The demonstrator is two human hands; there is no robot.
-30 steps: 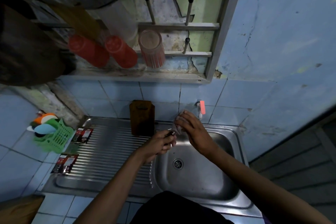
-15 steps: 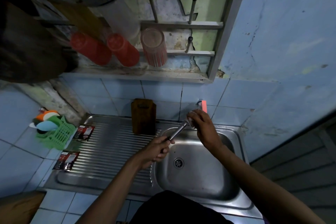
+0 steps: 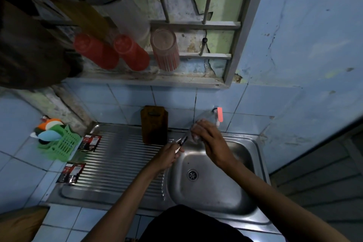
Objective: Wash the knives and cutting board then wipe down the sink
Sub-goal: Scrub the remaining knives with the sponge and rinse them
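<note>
Single head cam, wide-angle, worn by the person at the sink [image 3: 253, 165]. Looks forward and steeply down: basin and drainboard sit low centre, close in. Tiled wall and rack [image 3: 233, 25] fill the top half, bent by the lens. Both forearms enter from the bottom edge. No second view.

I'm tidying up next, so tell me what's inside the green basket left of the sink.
The green basket holds rounded pieces standing up out of it: an orange one, a pale one and a light blue one. The basket wall hides their lower parts and whatever lies beneath.
</note>
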